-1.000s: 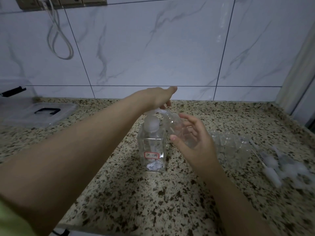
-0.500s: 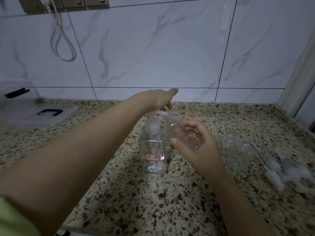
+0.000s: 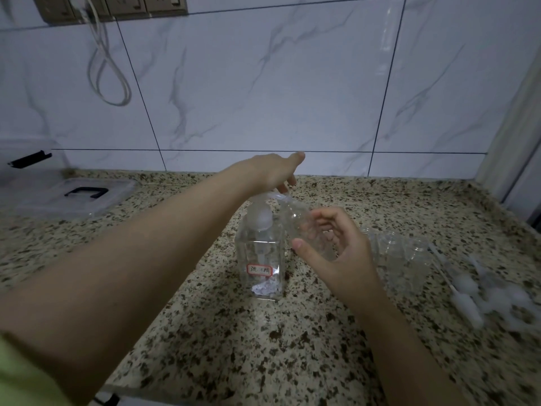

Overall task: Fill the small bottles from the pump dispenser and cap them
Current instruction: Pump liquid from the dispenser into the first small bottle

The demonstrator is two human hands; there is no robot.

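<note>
A clear square pump dispenser [image 3: 261, 259] with a red-framed label stands on the speckled counter [image 3: 234, 347], part full of clear liquid. My left hand [image 3: 270, 172] rests flat on its white pump head, fingers straight. My right hand [image 3: 336, 247] grips a small clear bottle [image 3: 301, 227], tilted with its mouth up against the pump's spout. Several more small clear bottles [image 3: 401, 253] stand just right of that hand. White pump-style caps [image 3: 480, 294] lie in a loose heap at the far right.
A clear plastic box lid [image 3: 73, 197] with a black handle lies at the back left, beside a clear box. A white cable [image 3: 108, 68] hangs from wall sockets. The tiled wall closes the back; the counter's front edge runs along the bottom.
Both hands hold nearly the same pose. My right-hand fingers have curled closer round the small bottle, which stays at the spout. The view has shifted slightly.
</note>
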